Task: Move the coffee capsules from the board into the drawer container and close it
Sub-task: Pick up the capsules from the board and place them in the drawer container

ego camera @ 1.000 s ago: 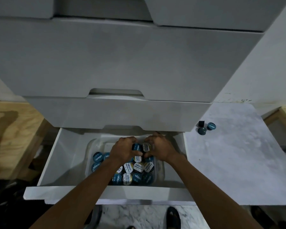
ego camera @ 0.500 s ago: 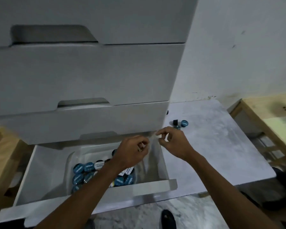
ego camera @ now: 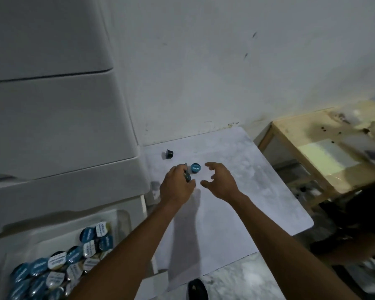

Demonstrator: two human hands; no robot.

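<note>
Here, we label each part of the scene in turn.

Left hand (ego camera: pixel 178 187): we see it reached out over the board, fingers pinched around a dark capsule (ego camera: pixel 187 176) held on edge between thumb and fingertips.

Right hand (ego camera: pixel 220 180): we see it spread wide and empty above the board, fingers curved, just right of the blue-topped capsule and not touching it.

Blue-topped capsule (ego camera: pixel 195 168): we find it lying on the board, lid facing up, between the two hands and just beside the left fingertips; whether they touch it we cannot tell.

Black capsule (ego camera: pixel 168 154): we find it lying on its side near the board's far left corner, apart from both hands and close to the wall.

Board (ego camera: pixel 236 191): we read it as a pale marbled slab, set against the wall to the right of the drawer unit.

Drawer (ego camera: pixel 126 219): we see the lowest one pulled out at lower left, its front edge running out of view.

Container (ego camera: pixel 121 215): we see a clear tub sitting inside the drawer, uncovered; its near part is hidden by the left forearm.

Stored capsules (ego camera: pixel 59 263): we see many blue and white lids heaped together in the container, somewhat blurred.

Drawer unit (ego camera: pixel 52 126): we see white fronts stacked above the open drawer.

Wooden table (ego camera: pixel 325 148): we see it at right, beyond the board, its contents too blurred to name.
</note>
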